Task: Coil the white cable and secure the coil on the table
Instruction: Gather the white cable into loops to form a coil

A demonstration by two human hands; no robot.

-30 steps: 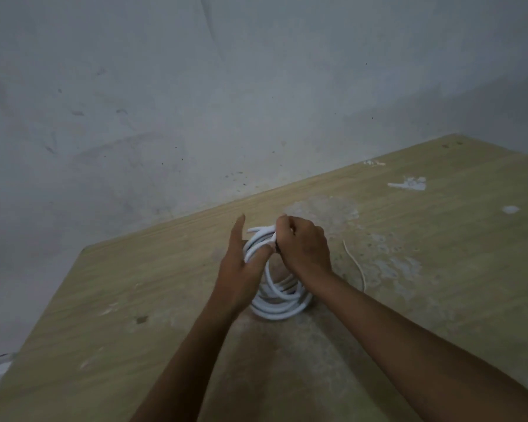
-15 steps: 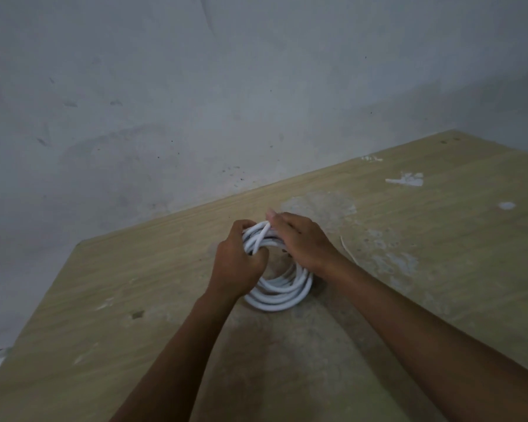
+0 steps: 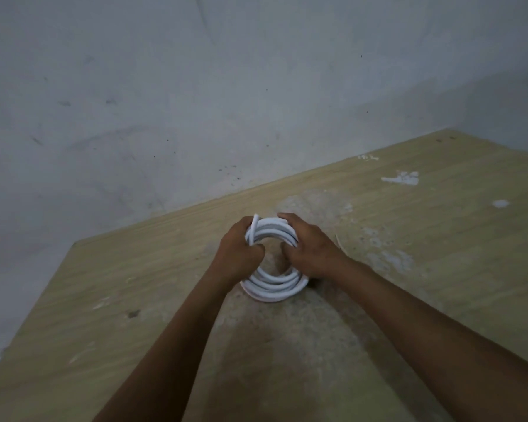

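Note:
The white cable (image 3: pixel 275 286) is wound into a round coil of several loops, standing tilted with its near arc on the wooden table (image 3: pixel 424 239). My left hand (image 3: pixel 237 254) grips the coil's left side, fingers curled round the loops, and a short cable end sticks up by its thumb. My right hand (image 3: pixel 313 246) grips the right side, its fingers wrapped over the top loops. Both hands hide the sides of the coil.
A thin pale strand (image 3: pixel 340 245) lies on the table just right of my right hand. White paint patches (image 3: pixel 401 178) mark the table's far right. The grey wall (image 3: pixel 195 102) runs along the table's far edge; the left edge drops off.
My left hand, flat against the coil a second ago, has closed round its left side. My right hand has shifted from pinching the top to gripping the right side.

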